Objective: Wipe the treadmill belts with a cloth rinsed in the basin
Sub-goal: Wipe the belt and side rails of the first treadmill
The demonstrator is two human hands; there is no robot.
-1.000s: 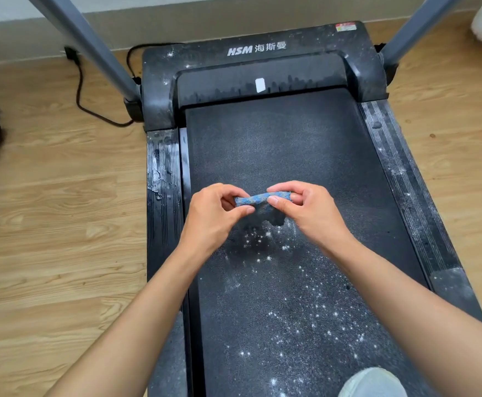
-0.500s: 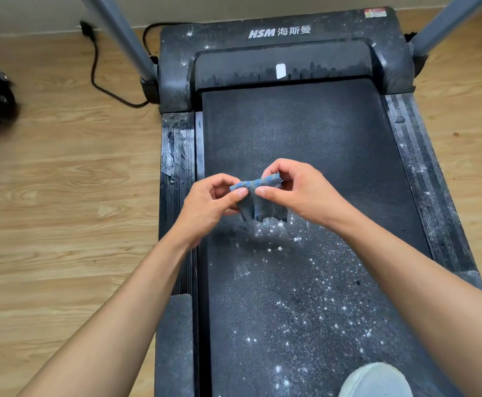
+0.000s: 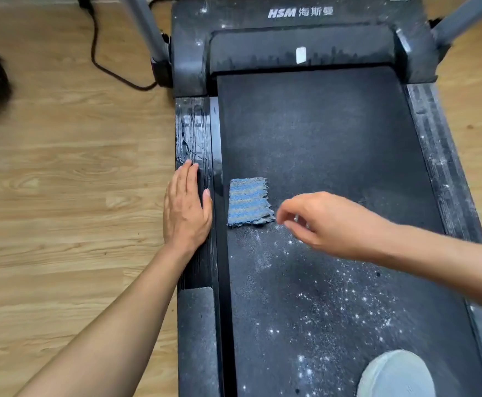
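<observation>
Through the head camera we see the cloth [image 3: 249, 202] lying flat on the belt [image 3: 320, 133] near its left edge, in neither hand. Our left hand [image 3: 186, 209] rests flat, fingers straight, on the left side rail [image 3: 194, 130]. Our right hand [image 3: 327, 224] hovers just beside the cloth, fingers loosely curled round nothing. We judge the far belt wiped and the near half, speckled with white dust [image 3: 334, 313], left to do. A shoe [image 3: 397, 373] stands there, in the way.
</observation>
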